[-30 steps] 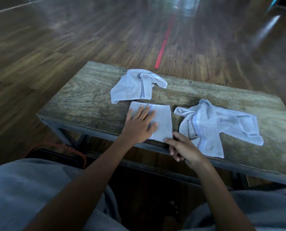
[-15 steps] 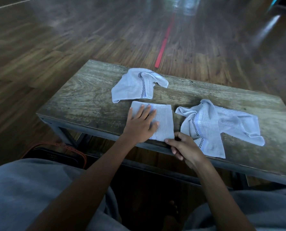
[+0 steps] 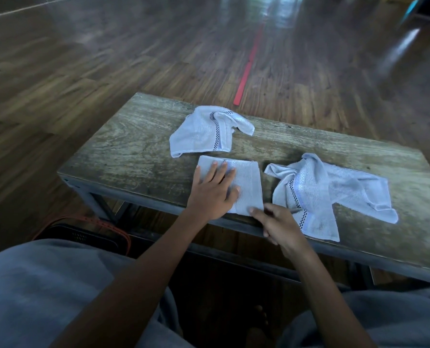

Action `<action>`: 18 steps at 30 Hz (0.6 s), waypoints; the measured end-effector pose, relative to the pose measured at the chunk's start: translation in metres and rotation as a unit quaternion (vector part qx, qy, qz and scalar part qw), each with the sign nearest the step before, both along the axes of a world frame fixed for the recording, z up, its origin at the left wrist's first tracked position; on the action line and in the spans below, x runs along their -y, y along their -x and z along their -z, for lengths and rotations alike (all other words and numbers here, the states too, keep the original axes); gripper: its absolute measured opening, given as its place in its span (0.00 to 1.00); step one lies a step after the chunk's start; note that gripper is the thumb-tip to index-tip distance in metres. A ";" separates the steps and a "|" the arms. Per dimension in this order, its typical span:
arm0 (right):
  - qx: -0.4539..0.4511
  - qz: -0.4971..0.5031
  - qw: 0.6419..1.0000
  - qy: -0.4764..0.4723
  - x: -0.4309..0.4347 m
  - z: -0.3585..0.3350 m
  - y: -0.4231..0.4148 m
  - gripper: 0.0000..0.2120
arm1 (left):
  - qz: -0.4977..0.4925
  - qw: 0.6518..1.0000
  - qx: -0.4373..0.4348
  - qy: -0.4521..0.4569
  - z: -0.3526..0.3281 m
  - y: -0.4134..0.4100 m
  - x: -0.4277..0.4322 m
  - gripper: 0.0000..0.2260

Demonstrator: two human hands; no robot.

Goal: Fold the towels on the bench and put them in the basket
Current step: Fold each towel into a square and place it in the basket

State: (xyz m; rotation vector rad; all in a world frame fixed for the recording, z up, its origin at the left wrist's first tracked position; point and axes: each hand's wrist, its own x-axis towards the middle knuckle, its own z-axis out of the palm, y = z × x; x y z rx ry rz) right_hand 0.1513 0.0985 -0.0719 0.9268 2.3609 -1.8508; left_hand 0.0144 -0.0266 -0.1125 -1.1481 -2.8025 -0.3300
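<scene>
One folded pale terry towel (image 3: 246, 187) | likely soft, light | left hand (image 3: 211, 194) flat atop | right hand (image 3: 280, 226) at corner, grip unclear | lift by folded edge

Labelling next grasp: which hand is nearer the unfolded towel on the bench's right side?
Right. The right hand is right beside the unfolded towel, at its near-left edge; the left hand lies flat on the folded towel, further left.

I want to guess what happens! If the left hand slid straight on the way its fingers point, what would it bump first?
Probably the crumpled far towel. The left hand lies flat on the folded towel, fingers pointing away and slightly right; only a thin strip of bench lies between.
</scene>
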 end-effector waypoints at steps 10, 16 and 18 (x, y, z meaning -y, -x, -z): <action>-0.017 0.009 0.929 -0.370 0.003 -0.017 0.022 0.14 | 0.009 0.991 0.083 -0.105 -0.004 0.002 0.013 0.25; 0.010 -0.144 0.858 -0.492 0.005 0.009 0.063 0.27 | -0.038 0.987 0.092 -0.126 0.006 -0.003 0.034 0.33; 0.063 -0.170 0.853 -0.490 0.000 0.022 0.065 0.30 | -0.047 0.993 0.092 -0.066 0.006 -0.004 0.038 0.34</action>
